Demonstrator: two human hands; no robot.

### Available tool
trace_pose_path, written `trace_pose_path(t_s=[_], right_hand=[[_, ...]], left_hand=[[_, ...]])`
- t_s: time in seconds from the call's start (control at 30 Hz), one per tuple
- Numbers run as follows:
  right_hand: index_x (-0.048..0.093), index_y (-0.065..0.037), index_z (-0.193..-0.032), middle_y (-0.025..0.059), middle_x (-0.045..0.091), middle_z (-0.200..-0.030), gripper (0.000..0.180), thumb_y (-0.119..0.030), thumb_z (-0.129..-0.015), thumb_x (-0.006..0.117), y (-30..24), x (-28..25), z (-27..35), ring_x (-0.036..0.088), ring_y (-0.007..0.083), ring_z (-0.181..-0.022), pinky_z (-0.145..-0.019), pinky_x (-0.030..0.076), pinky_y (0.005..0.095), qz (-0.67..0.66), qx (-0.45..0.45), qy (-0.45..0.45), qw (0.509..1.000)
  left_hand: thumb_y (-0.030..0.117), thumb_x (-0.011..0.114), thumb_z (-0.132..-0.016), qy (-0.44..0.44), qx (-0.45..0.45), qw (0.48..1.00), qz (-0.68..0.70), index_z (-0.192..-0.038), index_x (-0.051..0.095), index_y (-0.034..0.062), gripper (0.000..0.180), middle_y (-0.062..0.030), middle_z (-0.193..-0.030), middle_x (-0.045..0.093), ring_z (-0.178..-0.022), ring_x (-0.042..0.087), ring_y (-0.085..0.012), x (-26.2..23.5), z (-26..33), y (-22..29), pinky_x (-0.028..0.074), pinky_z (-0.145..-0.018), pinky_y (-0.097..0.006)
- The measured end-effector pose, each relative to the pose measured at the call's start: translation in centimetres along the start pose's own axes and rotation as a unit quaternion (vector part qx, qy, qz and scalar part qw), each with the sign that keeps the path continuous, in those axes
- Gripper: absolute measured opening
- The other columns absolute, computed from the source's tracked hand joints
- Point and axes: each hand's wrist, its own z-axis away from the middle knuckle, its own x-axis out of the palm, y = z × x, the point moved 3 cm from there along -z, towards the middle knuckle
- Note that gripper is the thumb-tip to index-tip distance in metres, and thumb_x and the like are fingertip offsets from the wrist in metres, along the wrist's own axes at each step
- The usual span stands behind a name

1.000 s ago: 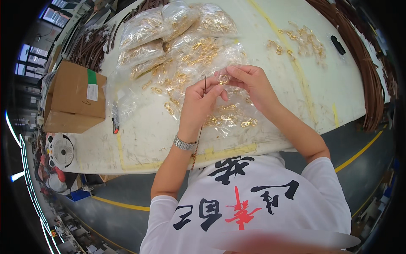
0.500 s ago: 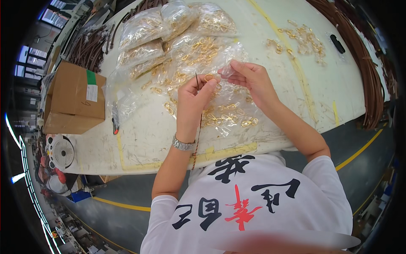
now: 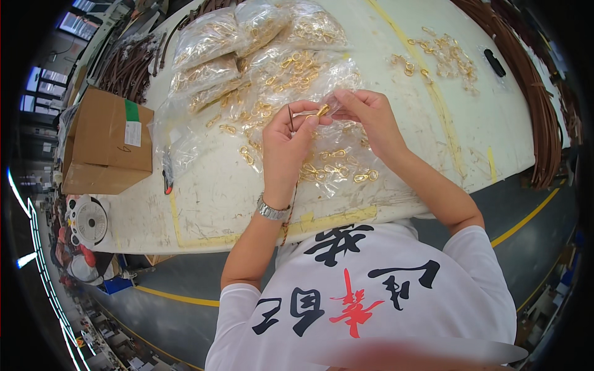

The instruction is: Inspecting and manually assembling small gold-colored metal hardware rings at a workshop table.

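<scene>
My left hand [image 3: 287, 141] pinches a gold snap hook [image 3: 323, 110] between thumb and fingertips. A thin dark pointed tool [image 3: 291, 117] sticks up from the same hand; its lower part is hidden. My right hand [image 3: 374, 117] is closed on a small clear plastic wrapper [image 3: 335, 104] right beside the hook. Whether the wrapper still surrounds part of the hook I cannot tell. Below and behind both hands, several gold snap hooks [image 3: 334, 168] lie in clear plastic on the white table [image 3: 427, 170].
Filled clear bags [image 3: 207, 40] are piled at the back. A cardboard box [image 3: 108, 142] stands left, with a cutter [image 3: 167, 173] beside it and a white fan [image 3: 88, 221] nearer. More gold hooks [image 3: 448, 59], a black object [image 3: 494, 63] and brown straps [image 3: 526, 80] lie right.
The hook in my left hand has turned and now shows its gold body above the fingertips. My right hand has come slightly closer to it with the plastic wrapper.
</scene>
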Motion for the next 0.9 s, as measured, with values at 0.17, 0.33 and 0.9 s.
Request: trace_pose_path(t_s=[0.17, 0.33, 0.9], right_hand=[[0.077, 0.004, -0.111, 0.0113, 0.078, -0.104, 0.032, -0.027, -0.105, 0.067, -0.2, -0.1, 0.0, 0.073, 0.014, -0.091, -0.088, 0.059, 0.0297, 0.01, 0.011, 0.004, 1.0], [0.077, 0.003, -0.109, 0.011, 0.079, -0.103, 0.034, -0.027, -0.106, 0.063, -0.4, -0.1, -0.1, 0.074, 0.0145, -0.091, -0.088, 0.059, 0.0305, -0.006, 0.019, 0.006, 1.0], [0.072, 0.002, -0.121, 0.0074, 0.077, -0.109, 0.032, -0.025, -0.107, 0.062, 0.1, 0.5, 0.6, 0.073, 0.013, -0.096, -0.097, 0.057, 0.0318, -0.011, 0.054, -0.036, 0.998]], left_hand=[[0.009, 0.064, -0.103, 0.021, 0.019, 0.999, -0.025, -0.122, 0.066, 0.0035, 0.02, -0.0038, -0.093, 0.079, -0.055, 0.041, 0.004, -0.1, 0.0, 0.2, 0.031, -0.049, -0.017], [0.009, 0.064, -0.103, 0.013, 0.007, 0.999, -0.033, -0.123, 0.066, 0.0033, 0.021, -0.0036, -0.091, 0.079, -0.058, 0.045, 0.0041, -0.3, 0.1, 0.4, 0.032, -0.05, -0.017], [0.01, 0.065, -0.103, 0.018, 0.012, 1.0, -0.016, -0.126, 0.064, 0.0016, 0.025, -0.0041, -0.089, 0.079, -0.059, 0.045, 0.0042, 0.9, -0.4, -0.2, 0.032, -0.051, -0.017]])
